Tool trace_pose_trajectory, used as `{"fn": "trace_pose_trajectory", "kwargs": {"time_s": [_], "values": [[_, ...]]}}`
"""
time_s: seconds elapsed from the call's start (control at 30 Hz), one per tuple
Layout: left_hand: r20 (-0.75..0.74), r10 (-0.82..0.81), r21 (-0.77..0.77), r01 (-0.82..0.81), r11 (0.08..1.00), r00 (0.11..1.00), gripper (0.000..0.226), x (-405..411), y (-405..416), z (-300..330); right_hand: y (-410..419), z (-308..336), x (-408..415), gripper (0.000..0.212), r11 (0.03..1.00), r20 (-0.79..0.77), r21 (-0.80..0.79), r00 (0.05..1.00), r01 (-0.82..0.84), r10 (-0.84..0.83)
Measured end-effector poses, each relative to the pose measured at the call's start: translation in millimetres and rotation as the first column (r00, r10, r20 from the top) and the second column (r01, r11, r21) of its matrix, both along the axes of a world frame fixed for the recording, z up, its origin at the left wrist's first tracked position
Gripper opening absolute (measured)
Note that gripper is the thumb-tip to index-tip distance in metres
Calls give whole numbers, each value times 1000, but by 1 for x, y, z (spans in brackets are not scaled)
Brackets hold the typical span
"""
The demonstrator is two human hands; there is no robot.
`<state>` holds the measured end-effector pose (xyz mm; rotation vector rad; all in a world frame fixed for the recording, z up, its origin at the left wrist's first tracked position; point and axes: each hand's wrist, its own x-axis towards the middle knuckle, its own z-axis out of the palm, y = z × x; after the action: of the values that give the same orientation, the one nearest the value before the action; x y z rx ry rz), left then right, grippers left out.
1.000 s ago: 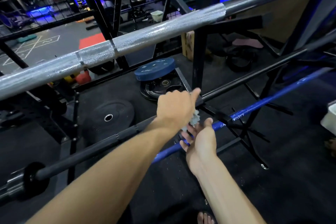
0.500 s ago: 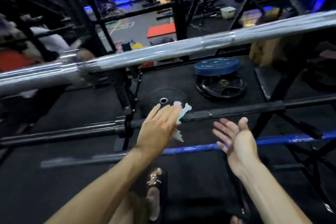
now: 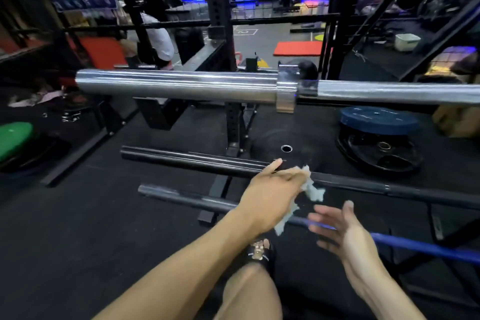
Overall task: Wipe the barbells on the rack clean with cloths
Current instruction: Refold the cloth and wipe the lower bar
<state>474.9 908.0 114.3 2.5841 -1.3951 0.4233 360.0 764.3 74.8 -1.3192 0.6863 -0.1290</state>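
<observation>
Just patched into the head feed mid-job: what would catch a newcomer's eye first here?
The chrome barbell spans the frame at mid-height, shiny sleeve on the left. Below it, the left hand holds a pale cloth at the black barbell, while the right hand is open and empty above the blue barbell. A blue weight plate tops a stack on the floor at right.

right hand [image 3: 340, 231] fingers motion-blurred, cloth [image 3: 310, 189] mostly hidden under left hand [image 3: 272, 195], chrome barbell [image 3: 181, 84] cut off at 3 o'clock, blue barbell [image 3: 428, 248] perhaps likewise

Weight plates [image 3: 379, 143] lie behind the barbells [image 3: 197, 161].
</observation>
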Motion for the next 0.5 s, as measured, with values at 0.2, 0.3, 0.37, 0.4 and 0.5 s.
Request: {"fn": "trace_pose_trajectory", "kwargs": {"time_s": [0.2,0.3,0.37,0.4,0.5], "values": [[-406,305,-454,-480,751,862,43,40,41,28,25,0,15,66,999,3,-36,1000,-24,24],[-186,330,-212,-366,906,925,57,39,63,-7,38,2,24,67,996,2,-68,999,-51,52],[36,209,-106,-204,973,977,70,42,96,-35,48,4,32,67,995,4,-81,998,-65,66],[82,208,-114,-198,974,975,72,54,116,-37,53,4,34,67,993,4,-91,997,-72,72],[130,473,-87,-465,881,872,57,93,182,-27,68,5,41,67,988,7,-105,993,-112,114]]}}
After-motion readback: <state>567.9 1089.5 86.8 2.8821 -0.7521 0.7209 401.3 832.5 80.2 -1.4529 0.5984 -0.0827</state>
